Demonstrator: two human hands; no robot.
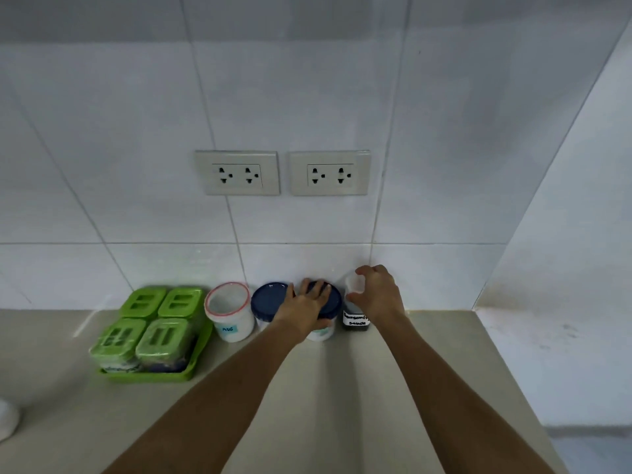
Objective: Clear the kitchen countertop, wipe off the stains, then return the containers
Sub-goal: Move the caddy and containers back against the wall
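Observation:
Several containers stand in a row against the tiled wall at the back of the beige countertop. My left hand lies on top of a white tub with a dark blue lid, fingers curled over the lid's rim. My right hand grips the clear cap of a dark labelled bottle just to the right. Left of these stand a second blue-lidded tub and a white jar with a red rim bearing a small blue label.
A green tray holding four green-lidded boxes sits at the left. Two double wall sockets are above the row. A side wall closes the counter on the right. A white object shows at the left edge.

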